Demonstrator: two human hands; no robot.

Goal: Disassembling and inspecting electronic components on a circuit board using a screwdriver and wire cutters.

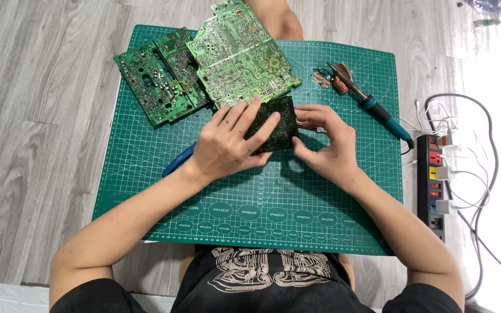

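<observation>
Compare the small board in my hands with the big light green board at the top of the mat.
The small dark board is held off the mat by the left hand and right hand; the large board lies untouched, overlapping another board. The held one is darker and far smaller. Both are green circuit boards.

a green cutting mat (146, 174) with a white grid lies on the pale wood-grain floor (36, 116). at its far edge rests a big light-green circuit board (239, 52), overlapping a darker green circuit board (152, 81) to its left. a soldering iron (372, 104) with a blue handle lies on the mat's right side, its tip by a small brown stand (337, 78). a blue pen (178, 161) lies left of centre. off the mat to the right, a black power strip (433, 179) holds white plugs and cables.
</observation>
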